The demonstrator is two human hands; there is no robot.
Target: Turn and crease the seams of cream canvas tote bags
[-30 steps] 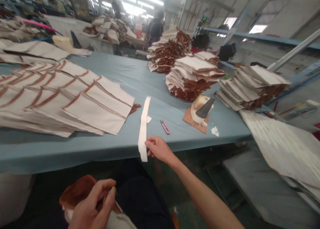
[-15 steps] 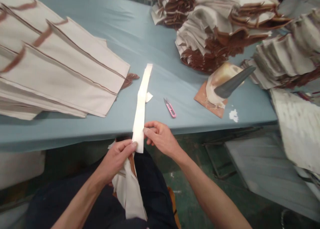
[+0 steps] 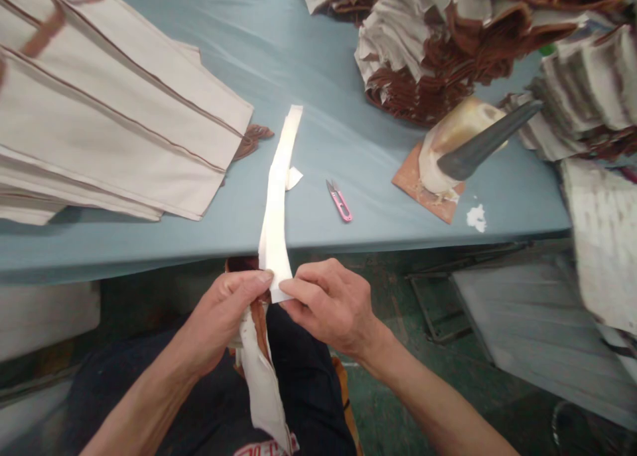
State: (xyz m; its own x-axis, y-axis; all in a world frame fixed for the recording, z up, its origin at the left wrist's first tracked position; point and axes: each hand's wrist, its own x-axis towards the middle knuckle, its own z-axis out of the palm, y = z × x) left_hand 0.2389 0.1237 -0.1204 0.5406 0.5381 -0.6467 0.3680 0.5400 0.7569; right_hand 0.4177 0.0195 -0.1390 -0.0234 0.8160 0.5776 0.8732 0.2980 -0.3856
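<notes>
A long white strip (image 3: 277, 204) runs from the blue-covered table down over its front edge. My left hand (image 3: 233, 310) pinches the strip's near end from the left, thumb on top. From the right, my right hand (image 3: 331, 300) grips the same end between thumb and forefinger. A cream fabric piece with brown edging (image 3: 263, 383) hangs below my left hand over my lap. How it joins the strip is hidden by my fingers. Pink thread snips (image 3: 339, 201) lie on the table right of the strip.
Cream fabric panels (image 3: 124, 111) with brown trim lie overlapped at left. Bundled brown-and-cream pieces (image 3: 423, 58) are heaped at back right. A glue-smeared container with a dark handle (image 3: 462, 144) rests on a brown board (image 3: 413, 184). White residue (image 3: 476, 218) spots the blue cloth (image 3: 378, 210).
My right hand has moved down and closed on the strip's near end, which now bends slightly right. My left hand keeps its pinch. The view has shifted a little.
</notes>
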